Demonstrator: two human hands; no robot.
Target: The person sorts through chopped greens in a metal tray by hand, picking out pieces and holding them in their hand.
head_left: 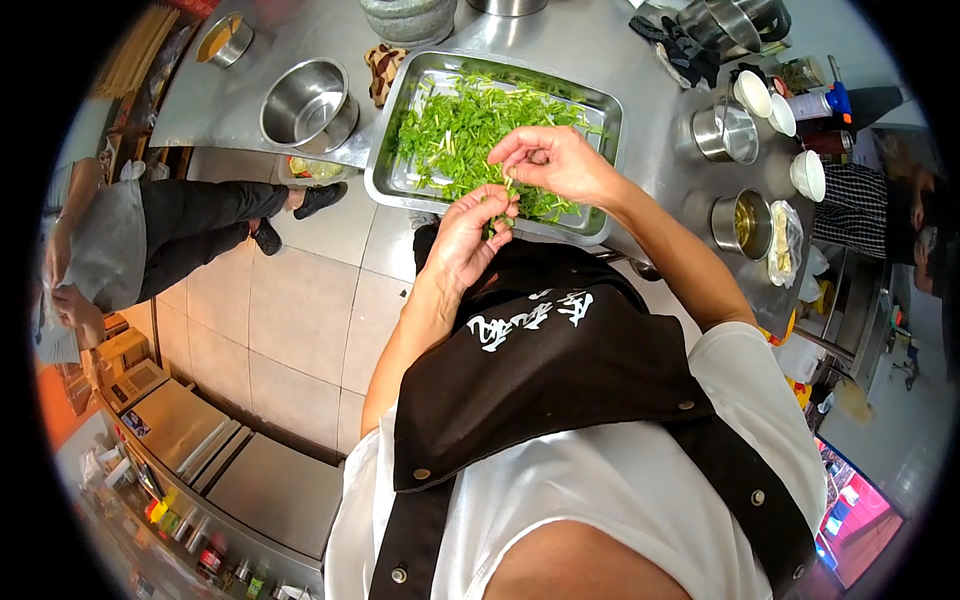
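Note:
A rectangular steel tray [374, 180] on the metal table is spread with chopped leafy greens [460, 130], bright green with pale stem pieces. Over its near side, my right hand [565, 165] is closed, thumb and fingers pinching a small pale green stem. My left hand [468, 235] comes in from below, its fingers curled round a bit of the same greens, with dark green leaf showing beneath the fingertips. The fingertips of both hands nearly meet. The exact shape of the piece between them is too small to make out.
An open steel pot [310, 105] and a stone mortar [408, 22] stand beyond the tray. On the right are more steel pots [725, 135], white bowls [807, 175] and a plastic bag [785, 245]. Another person [190, 235] stands at the left.

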